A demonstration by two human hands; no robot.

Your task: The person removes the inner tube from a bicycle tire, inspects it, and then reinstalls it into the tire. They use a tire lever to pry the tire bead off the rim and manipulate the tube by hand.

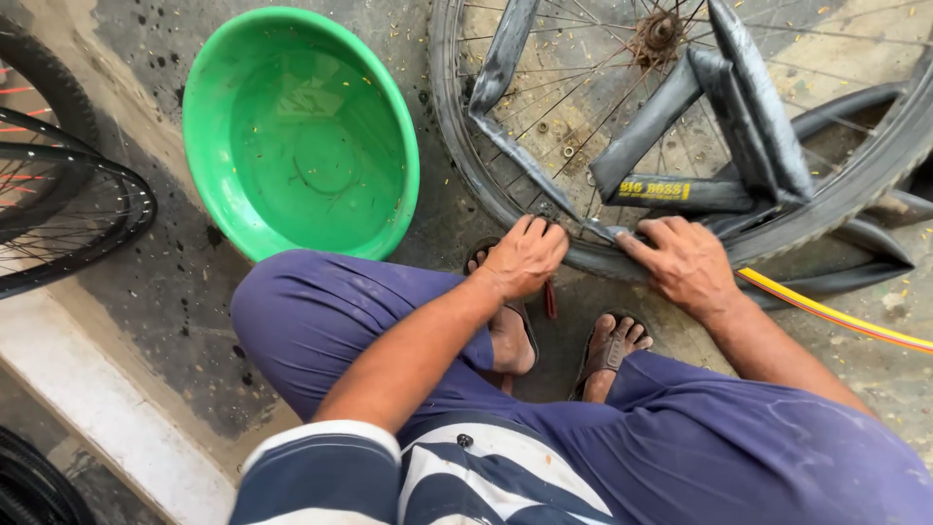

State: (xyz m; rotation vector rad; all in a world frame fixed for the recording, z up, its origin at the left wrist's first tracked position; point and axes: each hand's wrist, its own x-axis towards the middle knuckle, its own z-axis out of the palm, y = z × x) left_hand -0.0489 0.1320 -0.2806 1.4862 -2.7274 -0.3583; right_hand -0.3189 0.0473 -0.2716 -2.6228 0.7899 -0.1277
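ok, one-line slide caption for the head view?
Both hands, left hand and right hand, press the bicycle tyre at the wheel's rim beside a green basin.

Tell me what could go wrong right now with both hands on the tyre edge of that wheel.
1. The left hand and right hand press at the tyre edge; fingers could get pinched against the rim or spokes.
2. The inner tube lies folded over the spokes; it might snag or get nipped.
3. The green basin of water sits close by the left knee and could be knocked.
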